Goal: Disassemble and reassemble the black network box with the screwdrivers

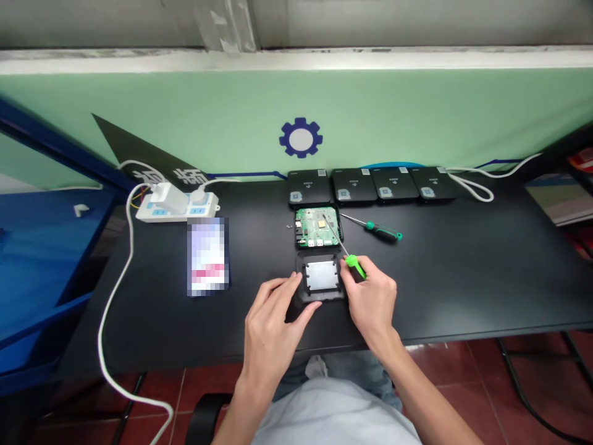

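Observation:
My right hand (370,295) grips a screwdriver with a bright green and black handle (354,266). Its thin shaft points up and left, over a green circuit board (312,224) seated in a black case half; whether the tip touches is unclear. Nearer me lies a black cover (301,295) with a silver metal plate (322,275) inside it. My left hand (273,315) rests at the cover's left and front edges, fingers spread and thumb apart. A second screwdriver (382,232), dark with green trim, lies to the right of the board.
Several closed black boxes (354,186) stand in a row along the back. Tiny screws (289,226) lie left of the board. On the left are a white power strip (178,207) with plugs, a blurred phone-like screen (208,256) and a white cable (115,290).

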`<control>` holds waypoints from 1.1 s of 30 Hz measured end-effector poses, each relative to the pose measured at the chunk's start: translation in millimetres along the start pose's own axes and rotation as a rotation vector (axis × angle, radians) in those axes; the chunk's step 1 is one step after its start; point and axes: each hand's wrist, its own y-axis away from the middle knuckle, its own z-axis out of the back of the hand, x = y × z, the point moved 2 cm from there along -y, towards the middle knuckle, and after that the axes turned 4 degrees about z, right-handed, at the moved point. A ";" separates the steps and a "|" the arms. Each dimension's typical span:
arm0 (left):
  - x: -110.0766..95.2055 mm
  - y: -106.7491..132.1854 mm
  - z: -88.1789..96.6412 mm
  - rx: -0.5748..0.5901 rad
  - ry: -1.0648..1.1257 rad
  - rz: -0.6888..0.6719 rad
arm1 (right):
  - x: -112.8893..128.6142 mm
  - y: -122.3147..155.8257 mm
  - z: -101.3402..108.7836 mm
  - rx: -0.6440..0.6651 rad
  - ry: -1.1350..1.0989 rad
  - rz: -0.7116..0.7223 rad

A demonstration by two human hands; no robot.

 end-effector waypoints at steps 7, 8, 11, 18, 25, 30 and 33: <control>0.8 1.5 -0.7 0.012 0.038 0.041 | -9.8 -9.2 21.4 -0.027 -0.116 0.043; 0.7 1.6 -0.7 0.014 0.040 0.041 | -15.5 -11.8 27.9 -0.038 -0.118 0.052; -0.2 1.0 0.2 0.007 0.036 0.042 | -35.3 -19.7 47.4 -0.049 -0.097 0.111; -1.9 -3.1 1.8 0.007 0.047 0.110 | -59.2 -30.8 64.0 -0.054 0.051 0.297; -1.1 -2.9 2.6 0.007 0.083 0.138 | -61.1 -30.0 55.8 -0.104 0.116 0.373; 0.2 -2.0 3.3 0.012 0.090 0.144 | -62.6 -32.2 55.9 -0.096 0.120 0.398; 0.7 -1.8 3.1 0.011 0.100 0.152 | -63.1 -34.5 55.3 -0.091 0.117 0.402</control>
